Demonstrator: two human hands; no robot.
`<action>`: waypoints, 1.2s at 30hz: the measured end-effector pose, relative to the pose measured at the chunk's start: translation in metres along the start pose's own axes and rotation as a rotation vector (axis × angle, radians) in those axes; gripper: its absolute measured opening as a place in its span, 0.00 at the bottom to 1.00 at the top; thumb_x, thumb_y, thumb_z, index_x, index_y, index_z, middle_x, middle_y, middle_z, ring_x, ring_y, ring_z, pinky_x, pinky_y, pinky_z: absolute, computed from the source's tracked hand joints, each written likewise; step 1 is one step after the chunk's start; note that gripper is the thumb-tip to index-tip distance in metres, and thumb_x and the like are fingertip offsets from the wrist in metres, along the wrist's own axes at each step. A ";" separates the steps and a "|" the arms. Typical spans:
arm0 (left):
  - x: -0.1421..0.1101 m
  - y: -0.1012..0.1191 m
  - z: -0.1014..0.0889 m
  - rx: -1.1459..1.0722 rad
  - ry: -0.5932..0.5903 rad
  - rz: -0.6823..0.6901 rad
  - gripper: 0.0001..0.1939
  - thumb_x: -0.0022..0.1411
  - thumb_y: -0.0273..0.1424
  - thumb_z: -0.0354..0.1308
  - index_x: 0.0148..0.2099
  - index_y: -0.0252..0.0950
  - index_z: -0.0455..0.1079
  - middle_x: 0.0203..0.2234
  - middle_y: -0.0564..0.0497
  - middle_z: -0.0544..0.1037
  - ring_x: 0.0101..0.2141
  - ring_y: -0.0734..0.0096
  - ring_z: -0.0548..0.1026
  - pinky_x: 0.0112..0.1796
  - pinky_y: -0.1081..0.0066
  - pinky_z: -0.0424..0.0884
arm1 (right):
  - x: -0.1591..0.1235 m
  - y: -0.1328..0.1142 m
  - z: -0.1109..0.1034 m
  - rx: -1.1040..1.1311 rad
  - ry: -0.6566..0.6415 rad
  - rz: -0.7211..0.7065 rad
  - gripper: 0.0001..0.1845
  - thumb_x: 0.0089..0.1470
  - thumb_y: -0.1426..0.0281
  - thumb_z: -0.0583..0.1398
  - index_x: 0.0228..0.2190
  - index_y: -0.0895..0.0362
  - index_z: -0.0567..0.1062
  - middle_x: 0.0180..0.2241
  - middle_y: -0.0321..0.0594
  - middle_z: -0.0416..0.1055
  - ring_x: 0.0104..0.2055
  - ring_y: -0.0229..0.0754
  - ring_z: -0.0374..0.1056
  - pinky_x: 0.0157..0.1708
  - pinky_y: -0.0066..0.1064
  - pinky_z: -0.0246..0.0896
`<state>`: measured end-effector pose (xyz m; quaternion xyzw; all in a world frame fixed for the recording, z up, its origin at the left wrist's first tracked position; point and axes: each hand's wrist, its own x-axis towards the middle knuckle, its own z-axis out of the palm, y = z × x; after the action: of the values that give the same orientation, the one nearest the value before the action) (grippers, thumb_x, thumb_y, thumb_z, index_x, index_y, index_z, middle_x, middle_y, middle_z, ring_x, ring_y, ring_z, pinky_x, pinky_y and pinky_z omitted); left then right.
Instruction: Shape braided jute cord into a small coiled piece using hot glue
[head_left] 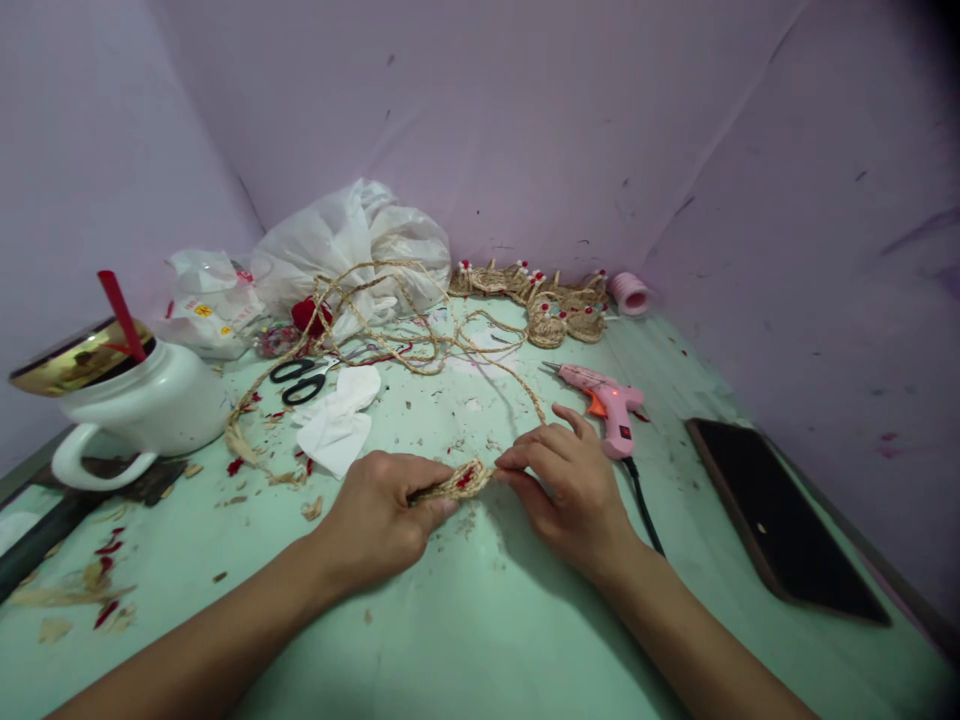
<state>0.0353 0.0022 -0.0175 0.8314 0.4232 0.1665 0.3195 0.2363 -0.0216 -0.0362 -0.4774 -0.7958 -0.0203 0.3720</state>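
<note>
My left hand (397,510) pinches a small coiled piece of braided straw (469,480) between thumb and fingers. Dark red shows at the coil's middle. At the coil's right end, the thumb and fingers of my right hand (566,490) close on the straw braid where it leaves the coil. Behind that hand the loose braid (530,392) rises and runs back into a tangle of loops across the table. A pink glue gun (611,405) with a small orange light lies just beyond my right hand, nozzle pointing left.
Black-handled scissors (304,385) and white scraps (341,420) lie left of centre. A white mug (161,400) stands at left, a phone (784,510) at right. Plastic bags (352,250), finished-looking straw pieces (551,325) and a pink spool (631,294) line the wall. Straw bits litter the table.
</note>
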 end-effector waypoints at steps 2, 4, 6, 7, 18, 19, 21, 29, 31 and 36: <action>-0.001 0.000 0.000 0.021 -0.002 0.023 0.10 0.56 0.29 0.52 0.23 0.34 0.66 0.16 0.57 0.63 0.22 0.78 0.60 0.24 0.75 0.53 | 0.000 0.000 0.000 0.001 -0.002 0.006 0.04 0.53 0.73 0.57 0.27 0.54 0.71 0.25 0.34 0.72 0.30 0.39 0.68 0.51 0.45 0.49; -0.001 -0.001 -0.001 0.034 -0.014 0.050 0.10 0.57 0.29 0.51 0.24 0.34 0.66 0.17 0.57 0.64 0.22 0.78 0.61 0.25 0.75 0.54 | 0.000 0.000 0.000 0.003 -0.006 0.010 0.04 0.52 0.73 0.57 0.27 0.54 0.71 0.25 0.34 0.72 0.30 0.39 0.68 0.51 0.45 0.49; -0.002 -0.001 0.000 0.043 -0.027 0.081 0.10 0.58 0.29 0.51 0.25 0.34 0.67 0.18 0.57 0.65 0.23 0.78 0.62 0.26 0.75 0.55 | -0.001 0.000 0.001 0.008 -0.014 0.012 0.04 0.52 0.73 0.58 0.27 0.54 0.71 0.25 0.34 0.72 0.30 0.39 0.67 0.51 0.45 0.49; -0.002 -0.001 0.000 0.053 -0.032 0.094 0.10 0.58 0.29 0.51 0.26 0.34 0.67 0.18 0.56 0.66 0.23 0.77 0.63 0.26 0.74 0.55 | -0.001 0.000 0.001 0.011 -0.022 0.013 0.04 0.52 0.74 0.58 0.27 0.54 0.71 0.25 0.34 0.72 0.30 0.39 0.67 0.51 0.45 0.49; -0.001 0.005 0.011 0.369 0.037 0.008 0.08 0.57 0.29 0.51 0.34 0.38 0.72 0.31 0.48 0.69 0.37 0.63 0.65 0.35 0.65 0.63 | -0.002 -0.011 0.005 0.125 -0.137 0.022 0.17 0.46 0.80 0.56 0.38 0.54 0.72 0.36 0.41 0.73 0.39 0.44 0.66 0.47 0.44 0.52; -0.001 0.004 0.012 0.375 0.030 0.016 0.08 0.56 0.29 0.51 0.34 0.37 0.72 0.31 0.48 0.69 0.37 0.62 0.64 0.35 0.64 0.63 | -0.001 -0.013 0.006 0.161 -0.164 0.012 0.17 0.46 0.80 0.56 0.39 0.54 0.71 0.37 0.41 0.72 0.39 0.44 0.66 0.45 0.43 0.53; 0.000 0.003 0.013 0.381 0.017 0.039 0.08 0.56 0.28 0.51 0.33 0.36 0.71 0.31 0.47 0.69 0.37 0.62 0.64 0.36 0.62 0.62 | 0.000 -0.017 0.008 0.207 -0.228 0.017 0.14 0.48 0.76 0.58 0.39 0.55 0.71 0.38 0.42 0.72 0.39 0.45 0.65 0.43 0.42 0.54; 0.003 -0.002 -0.010 0.260 -0.094 0.058 0.11 0.52 0.29 0.57 0.41 0.38 0.71 0.34 0.49 0.71 0.38 0.62 0.66 0.42 0.60 0.60 | -0.003 -0.015 0.017 0.229 -0.317 0.103 0.10 0.49 0.73 0.61 0.37 0.56 0.70 0.33 0.39 0.74 0.36 0.44 0.64 0.41 0.40 0.54; 0.002 -0.002 -0.009 0.253 -0.082 0.078 0.08 0.53 0.28 0.56 0.37 0.37 0.71 0.34 0.49 0.72 0.38 0.63 0.67 0.42 0.60 0.59 | -0.002 -0.016 0.017 0.226 -0.304 0.082 0.13 0.49 0.73 0.61 0.39 0.56 0.71 0.34 0.40 0.74 0.37 0.45 0.65 0.41 0.41 0.53; 0.002 -0.003 0.001 0.273 -0.031 0.087 0.07 0.53 0.26 0.53 0.35 0.36 0.71 0.32 0.48 0.72 0.36 0.63 0.67 0.43 0.59 0.59 | 0.001 -0.021 0.016 0.205 -0.311 0.101 0.07 0.48 0.74 0.59 0.33 0.56 0.73 0.34 0.41 0.73 0.35 0.45 0.64 0.39 0.41 0.53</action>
<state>0.0350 0.0044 -0.0200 0.8872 0.4002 0.1083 0.2026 0.2102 -0.0260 -0.0405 -0.4739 -0.8165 0.1537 0.2916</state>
